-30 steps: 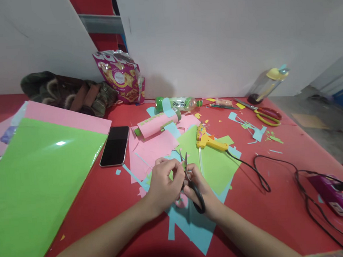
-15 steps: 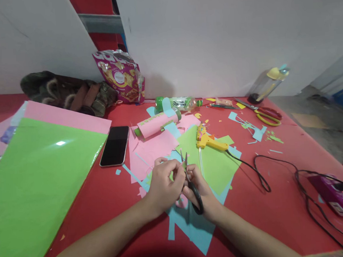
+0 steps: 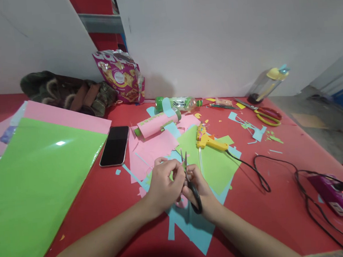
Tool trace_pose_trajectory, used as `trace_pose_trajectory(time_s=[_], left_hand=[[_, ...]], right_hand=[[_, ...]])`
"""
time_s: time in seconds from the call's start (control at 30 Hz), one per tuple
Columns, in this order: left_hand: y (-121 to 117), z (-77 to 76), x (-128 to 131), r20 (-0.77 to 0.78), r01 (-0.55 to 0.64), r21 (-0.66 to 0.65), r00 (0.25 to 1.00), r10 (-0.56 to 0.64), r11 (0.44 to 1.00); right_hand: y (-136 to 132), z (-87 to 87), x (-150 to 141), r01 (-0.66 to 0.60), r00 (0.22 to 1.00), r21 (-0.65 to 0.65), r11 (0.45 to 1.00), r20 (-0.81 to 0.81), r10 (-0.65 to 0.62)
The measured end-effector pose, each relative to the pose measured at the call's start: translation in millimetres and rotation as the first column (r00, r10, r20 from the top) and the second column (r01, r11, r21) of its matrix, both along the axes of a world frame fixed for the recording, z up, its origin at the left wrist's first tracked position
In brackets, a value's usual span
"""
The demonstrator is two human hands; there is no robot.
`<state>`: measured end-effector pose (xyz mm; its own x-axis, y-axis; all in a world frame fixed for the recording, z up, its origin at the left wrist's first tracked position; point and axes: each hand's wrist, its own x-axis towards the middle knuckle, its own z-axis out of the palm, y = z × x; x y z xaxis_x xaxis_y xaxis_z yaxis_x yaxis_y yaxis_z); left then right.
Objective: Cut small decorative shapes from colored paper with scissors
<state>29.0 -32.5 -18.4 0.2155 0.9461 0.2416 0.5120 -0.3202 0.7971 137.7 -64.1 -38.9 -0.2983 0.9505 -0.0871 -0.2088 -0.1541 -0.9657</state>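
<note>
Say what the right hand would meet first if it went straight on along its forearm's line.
Probably the left hand, just ahead of the right hand, though depth between them is unclear.

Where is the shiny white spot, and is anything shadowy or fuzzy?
Head view: white glare on the flat, plastic-covered green sheet; head view: a soft shadow on the pale grey-white wall, right of the purple foil snack bag; head view: fine detail between the bare left hand and the black-handled metal scissors looks fuzzy.
</note>
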Motion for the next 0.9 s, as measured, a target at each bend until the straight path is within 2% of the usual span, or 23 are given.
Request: trace_pose_trajectory(time_s=[0.5, 0.7, 0.9], left_hand=[[4, 1.3, -2, -0.008, 0.008, -0.02, 1.0, -0.008, 1.0], [8, 3.1, -4, 0.025, 0.04, -0.105, 0.999, -0.038, 0.994], [12, 4.9, -7, 0.079, 0.087, -0.266, 0.995, -0.069, 0.96]], right_hand=[[-1, -10.3, 0, 0.012, 0.997, -0.076, 0.997, -0.069, -0.017], [1, -6.2, -1, 0.025, 0.998, -0.12, 0.992, -0.049, -0.031], [2, -5.1, 1, 0.019, 0.999, -0.167, 0.986, -0.031, -0.024]])
